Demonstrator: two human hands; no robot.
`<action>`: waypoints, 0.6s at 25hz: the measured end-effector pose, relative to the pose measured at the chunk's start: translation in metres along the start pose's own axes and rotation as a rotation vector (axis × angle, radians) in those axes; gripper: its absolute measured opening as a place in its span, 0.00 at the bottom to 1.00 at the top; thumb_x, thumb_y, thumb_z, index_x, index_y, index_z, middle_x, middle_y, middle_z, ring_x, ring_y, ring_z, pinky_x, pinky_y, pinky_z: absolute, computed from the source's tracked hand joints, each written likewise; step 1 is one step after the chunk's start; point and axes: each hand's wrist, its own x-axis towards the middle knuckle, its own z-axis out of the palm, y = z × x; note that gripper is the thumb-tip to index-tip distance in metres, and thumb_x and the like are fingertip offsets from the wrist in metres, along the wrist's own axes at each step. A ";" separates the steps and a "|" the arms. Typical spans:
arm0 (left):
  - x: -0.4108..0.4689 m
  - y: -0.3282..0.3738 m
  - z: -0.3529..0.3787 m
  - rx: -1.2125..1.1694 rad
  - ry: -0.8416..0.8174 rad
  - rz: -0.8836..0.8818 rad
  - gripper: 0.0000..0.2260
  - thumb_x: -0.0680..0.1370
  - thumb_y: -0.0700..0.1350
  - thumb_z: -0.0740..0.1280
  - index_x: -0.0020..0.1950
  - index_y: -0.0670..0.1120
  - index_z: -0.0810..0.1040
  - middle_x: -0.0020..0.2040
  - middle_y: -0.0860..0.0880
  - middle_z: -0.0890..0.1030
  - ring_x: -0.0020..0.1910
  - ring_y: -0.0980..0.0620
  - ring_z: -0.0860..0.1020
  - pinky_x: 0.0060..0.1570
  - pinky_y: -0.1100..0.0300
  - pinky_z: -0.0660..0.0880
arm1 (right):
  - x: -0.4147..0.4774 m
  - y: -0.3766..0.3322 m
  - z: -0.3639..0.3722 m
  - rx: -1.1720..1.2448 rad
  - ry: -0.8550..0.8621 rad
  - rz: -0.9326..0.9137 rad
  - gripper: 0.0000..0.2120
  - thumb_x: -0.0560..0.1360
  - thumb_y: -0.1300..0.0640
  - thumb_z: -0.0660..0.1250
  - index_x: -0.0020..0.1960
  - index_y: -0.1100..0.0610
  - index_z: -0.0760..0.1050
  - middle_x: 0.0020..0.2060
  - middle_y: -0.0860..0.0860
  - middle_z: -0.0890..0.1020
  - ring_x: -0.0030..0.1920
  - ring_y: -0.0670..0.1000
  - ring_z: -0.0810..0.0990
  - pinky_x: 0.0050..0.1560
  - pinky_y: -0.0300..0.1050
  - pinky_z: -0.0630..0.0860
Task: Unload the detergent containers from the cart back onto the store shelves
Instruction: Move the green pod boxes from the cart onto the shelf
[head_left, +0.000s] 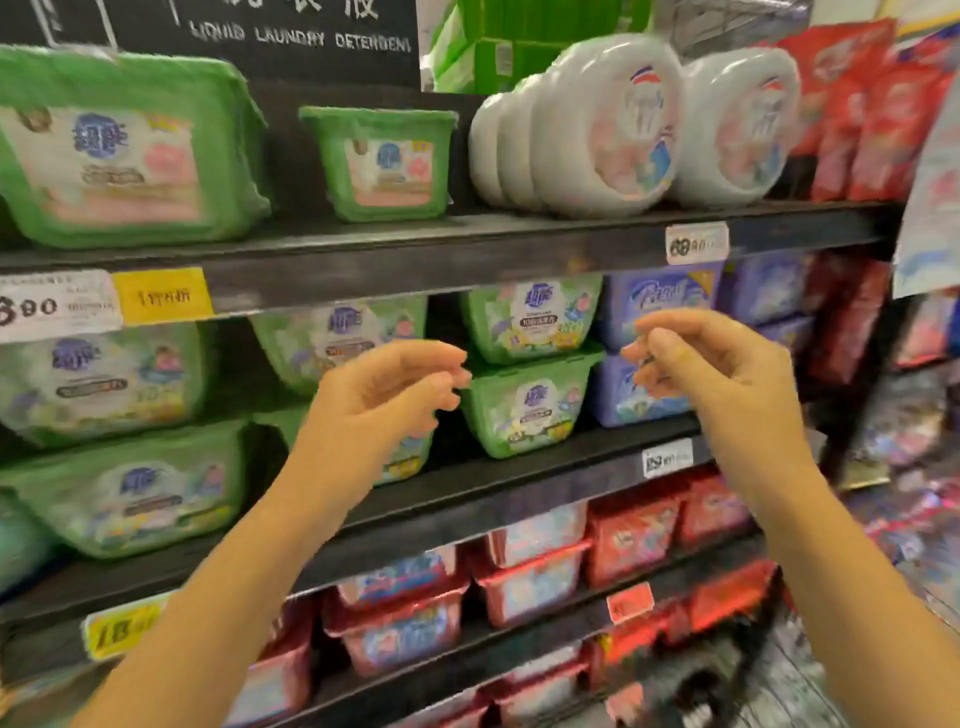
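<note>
Left hand (395, 384) and right hand (711, 364), grips loosely curled, empty, flank the green tub (524, 410).

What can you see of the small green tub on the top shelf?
The small green tub looks like plastic: tapered body, wider flat lid closed, a white and pink front label, blurred. It stands upright on the top shelf, set back, apart from the large green tub and white round tubs. Nothing else touches it.

green tubs (130, 150), top shelf (467, 244): 2 | yellow tags (162, 295): 2 | white tags (696, 241): 3
</note>
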 end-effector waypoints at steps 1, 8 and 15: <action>-0.016 -0.018 0.006 -0.031 0.014 -0.067 0.08 0.77 0.37 0.67 0.51 0.49 0.81 0.44 0.53 0.86 0.41 0.59 0.82 0.39 0.69 0.77 | -0.026 0.009 -0.010 -0.017 0.039 0.065 0.08 0.78 0.66 0.63 0.47 0.56 0.78 0.34 0.45 0.85 0.32 0.42 0.79 0.36 0.33 0.75; -0.135 -0.128 0.067 -0.112 -0.067 -0.490 0.09 0.79 0.33 0.62 0.53 0.41 0.80 0.43 0.50 0.84 0.38 0.63 0.81 0.40 0.72 0.76 | -0.214 0.068 -0.081 -0.212 0.160 0.535 0.06 0.77 0.64 0.65 0.46 0.56 0.80 0.34 0.50 0.84 0.32 0.45 0.79 0.37 0.37 0.76; -0.242 -0.177 0.140 -0.043 -0.440 -0.837 0.09 0.80 0.36 0.63 0.53 0.45 0.81 0.48 0.47 0.85 0.46 0.52 0.80 0.45 0.63 0.75 | -0.390 0.054 -0.144 -0.308 0.373 0.978 0.08 0.78 0.64 0.65 0.46 0.54 0.81 0.34 0.49 0.85 0.32 0.43 0.81 0.32 0.34 0.76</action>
